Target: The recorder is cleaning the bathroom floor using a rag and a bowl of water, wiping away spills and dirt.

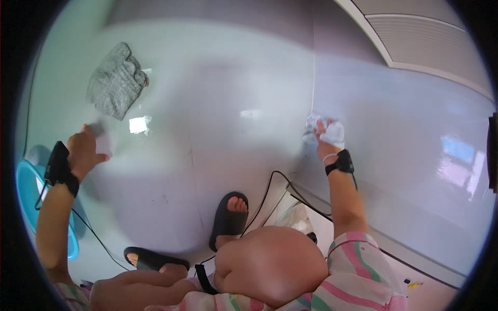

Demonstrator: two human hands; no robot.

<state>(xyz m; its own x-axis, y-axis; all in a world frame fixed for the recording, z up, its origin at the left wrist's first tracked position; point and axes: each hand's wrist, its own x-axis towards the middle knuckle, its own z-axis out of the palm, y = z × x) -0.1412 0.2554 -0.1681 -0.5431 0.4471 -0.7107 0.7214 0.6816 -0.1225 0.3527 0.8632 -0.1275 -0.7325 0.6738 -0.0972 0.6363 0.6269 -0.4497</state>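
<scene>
- At the pale seam (313, 72), right hand (325, 147) bunches a white cloth (335, 135) under its fingers, probably for firm contact.
- Left hand (82, 156) spreads wide, nothing seen in it, likely for balance.
- Grey cloth (116, 83) lies rumpled toward the floor (171, 109)'s far-left corner; blue basin (26, 199) hugs the left edge, likely handy.

You can sweep across the bare floor (218, 119) between your left hand (84, 151) and right hand (328, 137), but grey cloth (116, 83), blue basin (27, 201), slippers (226, 224) and black cable (278, 171) obstruct the edges.
</scene>
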